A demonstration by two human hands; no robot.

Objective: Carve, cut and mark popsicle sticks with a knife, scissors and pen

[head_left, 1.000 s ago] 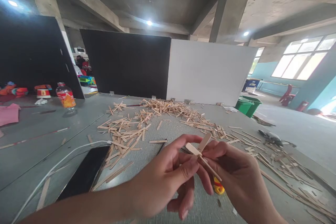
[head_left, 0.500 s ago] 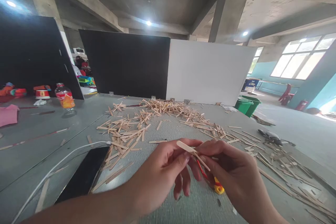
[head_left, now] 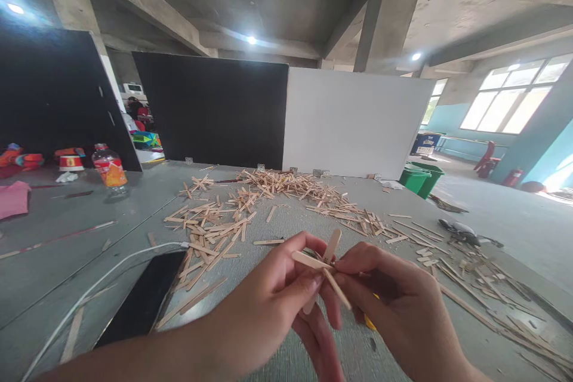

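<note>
In the head view, the left hand [head_left: 284, 298] pinches crossed wooden craft sticks [head_left: 308, 260] above the table [head_left: 277, 228]; the right hand [head_left: 394, 295] closes its fingertips at their crossing. They seem partly assembled; many loose sticks [head_left: 290, 185] lie beyond.

A pale wood tone is shown by the held sticks [head_left: 308, 260]; the tabletop [head_left: 277, 228] is finely streaked in grey. From the sticks, a black phone [head_left: 139, 298] is seen at nine o'clock, a red-and-orange-labelled bottle [head_left: 110, 171] at ten, a black panel [head_left: 215, 113] at eleven, green bins [head_left: 412, 184] at two, a yellow object [head_left: 370, 323] at four.
</note>
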